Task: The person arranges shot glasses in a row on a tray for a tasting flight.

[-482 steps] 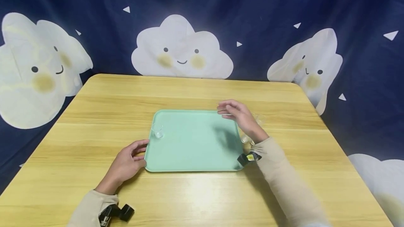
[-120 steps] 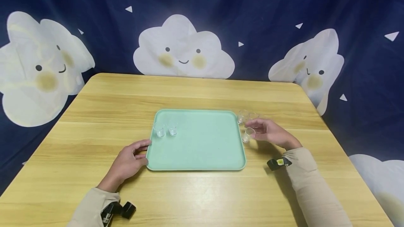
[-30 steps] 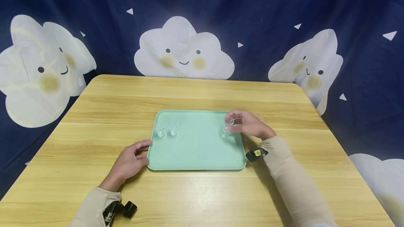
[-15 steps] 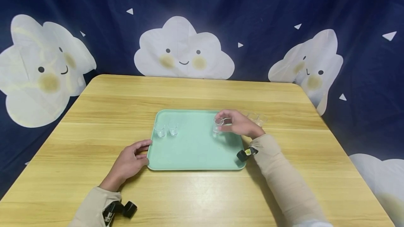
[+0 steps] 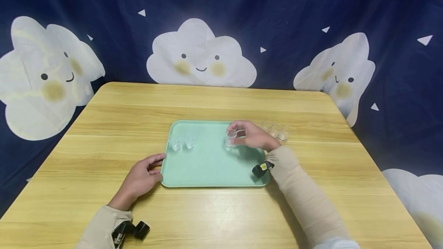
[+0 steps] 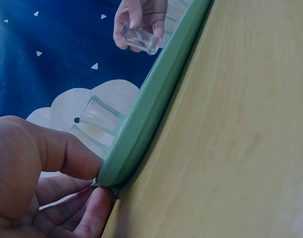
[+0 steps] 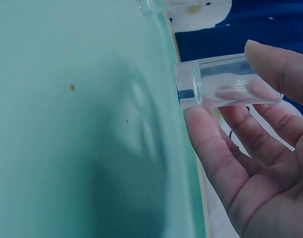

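Observation:
My right hand [image 5: 250, 135] holds a small clear shot glass [image 5: 230, 139] above the light green tray [image 5: 211, 172]. In the right wrist view, thumb and fingers pinch the glass [image 7: 223, 82] from both sides, its thick base showing. My left hand [image 5: 140, 178] rests on the table at the tray's left edge. The left wrist view shows its thumb and fingertips at the tray rim [image 6: 136, 124]. Two shot glasses, one at the left [image 5: 175, 144] and one beside it [image 5: 189, 142], stand upright near the tray's left side.
Several more clear glasses [image 5: 283, 133] stand on the wooden table [image 5: 221, 218] just past the tray's right edge, partly behind my right hand. A dark blue cloth [image 5: 277, 10] with white clouds hangs behind the table.
The right hand has picked up a glass from the table on the right and moved left over the tray with it. A second glass has joined the first on the tray since the oldest frame.

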Demonstrator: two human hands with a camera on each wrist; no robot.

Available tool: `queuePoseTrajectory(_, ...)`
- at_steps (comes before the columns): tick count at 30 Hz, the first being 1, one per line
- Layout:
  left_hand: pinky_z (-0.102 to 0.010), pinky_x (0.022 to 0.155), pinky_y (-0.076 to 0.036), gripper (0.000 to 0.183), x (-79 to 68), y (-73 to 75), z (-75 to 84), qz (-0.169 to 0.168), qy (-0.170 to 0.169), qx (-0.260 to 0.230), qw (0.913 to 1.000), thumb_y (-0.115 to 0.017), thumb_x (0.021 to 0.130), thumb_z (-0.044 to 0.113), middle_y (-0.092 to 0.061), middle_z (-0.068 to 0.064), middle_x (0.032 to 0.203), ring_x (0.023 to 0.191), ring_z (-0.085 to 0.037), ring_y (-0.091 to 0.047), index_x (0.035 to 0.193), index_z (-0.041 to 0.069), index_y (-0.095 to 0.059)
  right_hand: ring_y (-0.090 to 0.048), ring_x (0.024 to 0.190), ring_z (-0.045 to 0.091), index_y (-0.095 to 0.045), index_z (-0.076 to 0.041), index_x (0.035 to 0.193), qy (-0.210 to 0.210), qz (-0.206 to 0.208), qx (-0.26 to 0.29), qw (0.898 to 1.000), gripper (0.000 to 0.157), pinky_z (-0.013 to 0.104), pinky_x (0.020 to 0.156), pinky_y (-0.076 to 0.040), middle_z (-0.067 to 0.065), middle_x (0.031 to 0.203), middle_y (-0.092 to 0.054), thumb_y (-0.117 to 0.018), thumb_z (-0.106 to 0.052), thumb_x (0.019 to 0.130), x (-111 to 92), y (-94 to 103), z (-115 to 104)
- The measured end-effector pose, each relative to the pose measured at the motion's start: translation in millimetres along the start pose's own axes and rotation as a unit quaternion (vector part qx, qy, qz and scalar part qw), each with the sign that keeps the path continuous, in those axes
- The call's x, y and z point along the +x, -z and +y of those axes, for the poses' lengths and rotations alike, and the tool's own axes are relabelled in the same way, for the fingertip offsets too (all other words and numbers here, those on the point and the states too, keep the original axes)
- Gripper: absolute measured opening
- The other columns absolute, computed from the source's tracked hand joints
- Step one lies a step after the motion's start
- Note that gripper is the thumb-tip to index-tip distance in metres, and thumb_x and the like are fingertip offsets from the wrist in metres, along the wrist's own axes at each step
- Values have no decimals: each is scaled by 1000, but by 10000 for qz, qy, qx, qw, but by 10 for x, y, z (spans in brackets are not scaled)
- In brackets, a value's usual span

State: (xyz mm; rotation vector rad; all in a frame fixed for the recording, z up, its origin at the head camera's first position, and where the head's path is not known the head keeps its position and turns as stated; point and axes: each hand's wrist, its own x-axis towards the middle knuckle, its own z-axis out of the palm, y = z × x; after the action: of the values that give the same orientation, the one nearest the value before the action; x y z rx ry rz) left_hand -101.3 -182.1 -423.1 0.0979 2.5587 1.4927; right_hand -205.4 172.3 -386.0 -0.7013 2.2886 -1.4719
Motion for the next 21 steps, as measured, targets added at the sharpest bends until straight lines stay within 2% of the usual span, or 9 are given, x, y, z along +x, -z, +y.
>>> queuePoseTrajectory(7, -34, 87, -55, 61, -4, -2, -9, 2, 0, 2, 10000, -57, 78, -5, -55, -25, 130, 108, -34, -60, 139, -3, -49, -60, 103, 25, -62, 1, 110, -65, -15, -7, 10000, 29, 42, 98, -48, 13, 106, -63, -72, 2, 83, 82, -100, 7)
queuePoseTrajectory(21, -34, 88, -54, 61, 3, -3, -11, 22, -5, 26, 10000, -57, 78, -6, -55, -25, 130, 110, -33, -59, 138, -3, -49, -60, 99, 25, -61, 3, 108, -30, -157, 111, 9998, 29, 39, 95, -49, 14, 103, -63, -72, 3, 81, 235, -269, -36)
